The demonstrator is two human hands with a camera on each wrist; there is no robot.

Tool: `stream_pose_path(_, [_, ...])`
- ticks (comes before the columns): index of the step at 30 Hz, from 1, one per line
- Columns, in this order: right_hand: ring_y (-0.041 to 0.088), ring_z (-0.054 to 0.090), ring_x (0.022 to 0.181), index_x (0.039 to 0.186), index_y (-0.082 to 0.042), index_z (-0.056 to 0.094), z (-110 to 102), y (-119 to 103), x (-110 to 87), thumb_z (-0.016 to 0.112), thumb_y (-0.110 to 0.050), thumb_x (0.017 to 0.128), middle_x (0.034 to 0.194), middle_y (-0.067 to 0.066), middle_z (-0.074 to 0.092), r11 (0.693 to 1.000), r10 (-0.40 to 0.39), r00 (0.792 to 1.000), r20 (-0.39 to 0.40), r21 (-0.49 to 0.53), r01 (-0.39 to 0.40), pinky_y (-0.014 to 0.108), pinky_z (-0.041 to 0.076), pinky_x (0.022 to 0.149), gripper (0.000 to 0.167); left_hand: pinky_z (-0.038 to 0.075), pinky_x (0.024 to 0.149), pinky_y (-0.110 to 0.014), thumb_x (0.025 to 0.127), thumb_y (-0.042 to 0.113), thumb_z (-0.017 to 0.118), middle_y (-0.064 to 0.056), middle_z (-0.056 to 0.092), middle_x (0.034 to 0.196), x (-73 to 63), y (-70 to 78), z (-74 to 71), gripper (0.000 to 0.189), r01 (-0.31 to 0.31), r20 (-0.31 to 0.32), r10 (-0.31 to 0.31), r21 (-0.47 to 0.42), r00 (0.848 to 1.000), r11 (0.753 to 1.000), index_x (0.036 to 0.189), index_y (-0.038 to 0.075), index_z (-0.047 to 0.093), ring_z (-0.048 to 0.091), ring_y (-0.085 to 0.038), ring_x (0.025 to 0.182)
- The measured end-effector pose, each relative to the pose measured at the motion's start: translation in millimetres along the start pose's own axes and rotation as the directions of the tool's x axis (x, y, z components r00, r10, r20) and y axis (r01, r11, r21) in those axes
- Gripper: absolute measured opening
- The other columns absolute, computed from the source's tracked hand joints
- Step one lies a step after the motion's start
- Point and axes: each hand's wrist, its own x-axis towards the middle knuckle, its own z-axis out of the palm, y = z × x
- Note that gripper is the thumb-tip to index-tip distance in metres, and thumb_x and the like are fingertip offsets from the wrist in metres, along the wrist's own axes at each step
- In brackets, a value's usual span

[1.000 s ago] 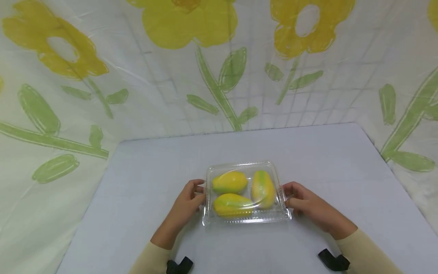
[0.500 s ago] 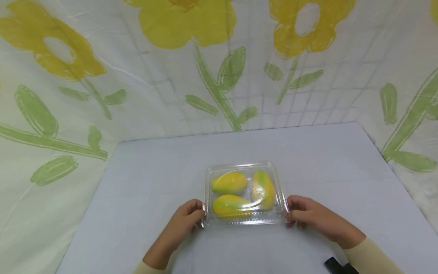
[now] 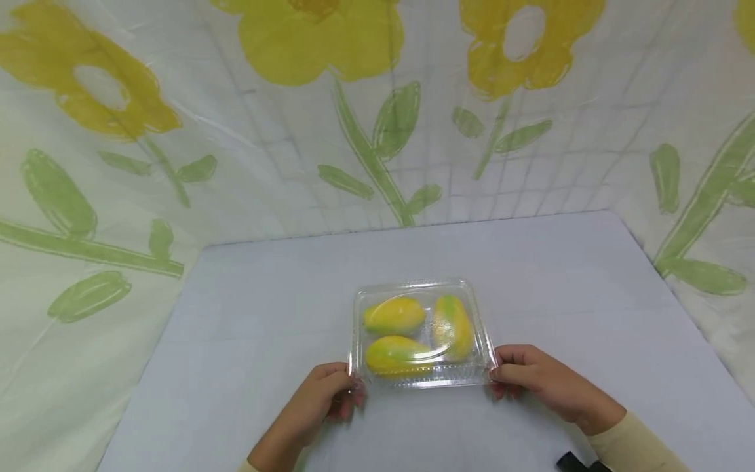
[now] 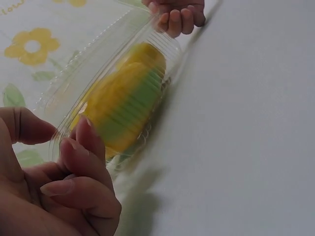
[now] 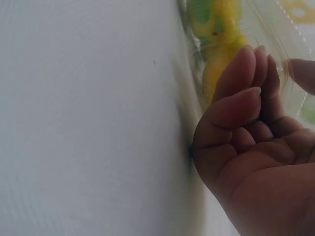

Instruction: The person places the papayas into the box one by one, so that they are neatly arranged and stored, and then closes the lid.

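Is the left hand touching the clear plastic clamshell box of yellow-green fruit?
Touching. The left wrist view shows the left hand's fingers pinching the clear plastic clamshell box's corner rim.

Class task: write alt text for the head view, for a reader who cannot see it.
Two hands, left hand and right hand, pinch the near corners of a clear plastic box holding three yellow-green mangoes on a pale table.

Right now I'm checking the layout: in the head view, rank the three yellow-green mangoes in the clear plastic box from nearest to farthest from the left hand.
From the left hand:
1. Front mango, lying crosswise at the box's near side.
2. Back-left mango, behind the first.
3. Right mango, lengthwise on the box's far side.
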Motion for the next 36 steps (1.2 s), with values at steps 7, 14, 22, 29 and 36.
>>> stream_pose_path(7, [0.017, 0.061, 0.077, 0.098, 0.014, 0.063, 2.8, 1.9, -1.2, 0.058, -0.005, 0.105, 0.088, 0.008, 0.068, 1.0, -0.012, 1.0, 0.0, 0.019, 0.012, 0.03, 0.053, 0.068, 0.021, 0.033, 0.045, -0.021, 0.096, 0.012, 0.062, -0.002, 0.055, 0.065, 1.3, -0.4, 0.0, 0.018, -0.004, -0.024, 0.003, -0.045, 1.0, 0.999, 0.08, 0.003, 0.061, 0.044, -0.01, 0.052])
stream_pose_path(14, [0.018, 0.062, 0.078, 0.096, 0.013, 0.062, 3.3, 2.3, -1.2, 0.058, -0.005, 0.105, 0.088, 0.007, 0.068, 0.999, -0.031, 1.0, -0.007, 0.01, 0.031, 0.03, 0.053, 0.069, 0.021, 0.032, 0.045, -0.021, 0.098, 0.012, 0.062, 0.0, 0.05, 0.061, 1.3, -1.8, 0.2, 0.021, 0.01, -0.004, -0.01, -0.07, 1.0, 0.997, 0.078, 0.007, 0.056, 0.042, -0.009, 0.05])
stream_pose_path(22, [0.018, 0.063, 0.078, 0.095, 0.016, 0.059, 1.9, 3.1, 0.4, 0.057, -0.004, 0.106, 0.087, 0.007, 0.069, 0.999, -0.041, 0.999, -0.015, 0.024, 0.041, 0.03, 0.055, 0.07, 0.023, 0.032, 0.044, -0.021, 0.096, 0.013, 0.064, 0.0, 0.051, 0.062, 3.8, -3.0, 2.2, 0.021, 0.024, -0.018, -0.026, -0.09, 1.0, 0.996, 0.077, 0.007, 0.058, 0.042, -0.009, 0.05])
stream_pose_path(29, [0.018, 0.061, 0.077, 0.095, 0.018, 0.057, 0.4, 5.6, 2.1, 0.054, -0.004, 0.103, 0.086, 0.008, 0.069, 0.999, -0.018, 0.999, -0.028, 0.034, 0.019, 0.031, 0.053, 0.069, 0.024, 0.032, 0.043, -0.02, 0.095, 0.012, 0.064, 0.0, 0.052, 0.062, 6.2, -3.9, 4.8, 0.018, 0.019, -0.014, -0.021, -0.113, 1.0, 0.993, 0.078, 0.007, 0.06, 0.043, -0.008, 0.05])
stream_pose_path(36, [0.023, 0.064, 0.084, 0.103, 0.008, 0.063, -8.9, 1.3, -4.4, 0.061, -0.01, 0.107, 0.094, 0.016, 0.07, 0.999, 0.053, 0.997, -0.052, -0.001, -0.053, 0.032, 0.056, 0.073, 0.018, 0.037, 0.049, -0.022, 0.099, 0.012, 0.065, -0.003, 0.056, 0.067, 5.7, -0.7, 0.3, 0.021, 0.004, 0.024, -0.002, -0.062, 1.0, 0.998, 0.085, -0.002, 0.06, 0.048, -0.011, 0.056])
